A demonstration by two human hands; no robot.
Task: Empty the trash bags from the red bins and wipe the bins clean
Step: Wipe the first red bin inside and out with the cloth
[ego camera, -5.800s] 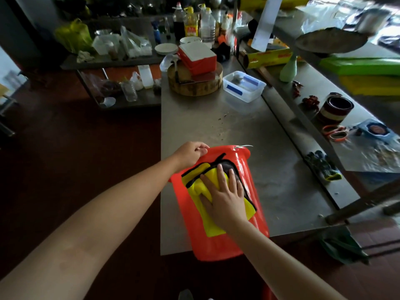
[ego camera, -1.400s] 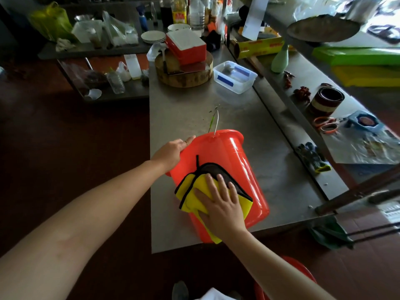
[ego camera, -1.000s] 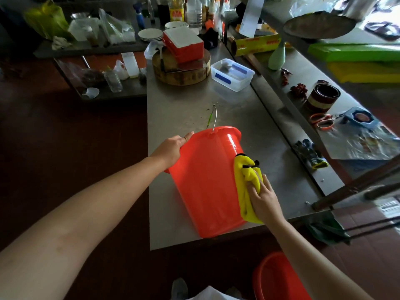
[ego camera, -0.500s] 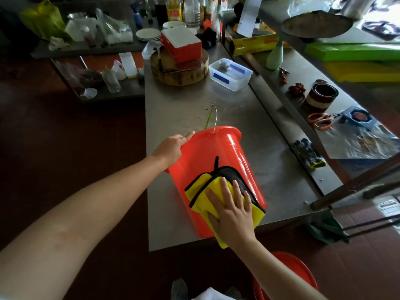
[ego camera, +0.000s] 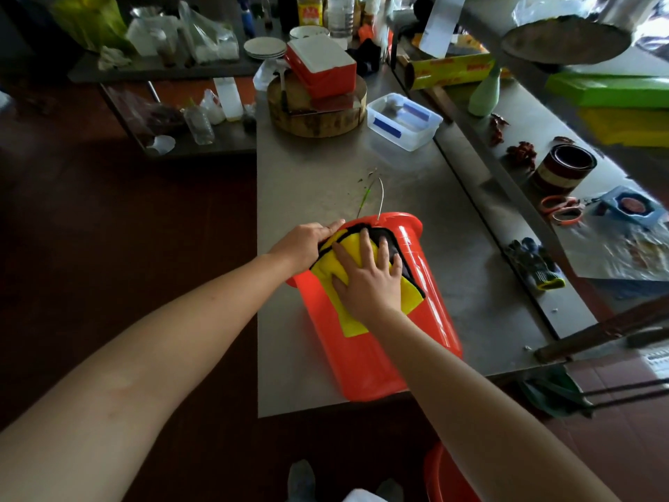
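Centre frame, the left grip (ego camera: 306,242) curls round the rim of the red bin (ego camera: 430,313), which lies on its side near the front edge of the steel worktop (ego camera: 307,175). The right grip (ego camera: 369,280), fingers spread flat and unclenched, presses a yellow cloth (ego camera: 327,269) against the bin's upturned wall.

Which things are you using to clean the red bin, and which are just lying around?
In use:
bin, on its side on the table
cloth, pressed on it by the right hand
left hand, gripping the rim

Lying about:
chopping block
clear tub
scissors
gloves
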